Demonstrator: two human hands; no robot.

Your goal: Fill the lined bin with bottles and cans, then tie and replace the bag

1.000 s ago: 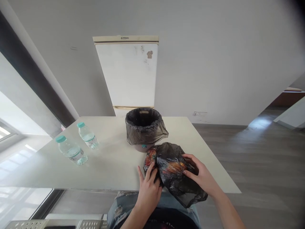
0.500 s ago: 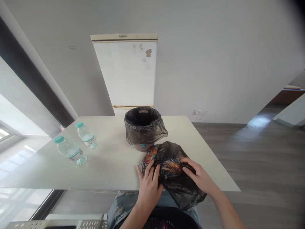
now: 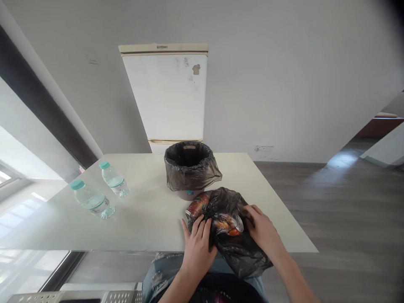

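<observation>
A thin black plastic bag [image 3: 243, 252] lies crumpled at the table's front edge and hangs partly over it. Two red-orange cans show at it: one can [image 3: 198, 205] at the left, the other can [image 3: 225, 223] in the middle with its silver end uncovered. My left hand [image 3: 198, 248] grips the bag's near left side, little finger stretched out apart. With bent fingers, my right hand [image 3: 261, 229] holds the bag's film beside the middle can; its fingertips are partly hidden. Just behind stands a bin [image 3: 189, 194] lined with a black bag [image 3: 191, 179].
Two clear bottles with teal caps, a nearer bottle [image 3: 93, 201] and a farther bottle [image 3: 115, 181], stand on the left of the white table [image 3: 142, 227]. Beyond the table is a white fridge [image 3: 167, 97] against the wall. Perforated light-coloured plastic [image 3: 120, 296] shows at the bottom left.
My right hand has drawn the bag's film back to the right, baring the middle can's silver end. The left can shows more clearly. My left hand has hardly moved.
</observation>
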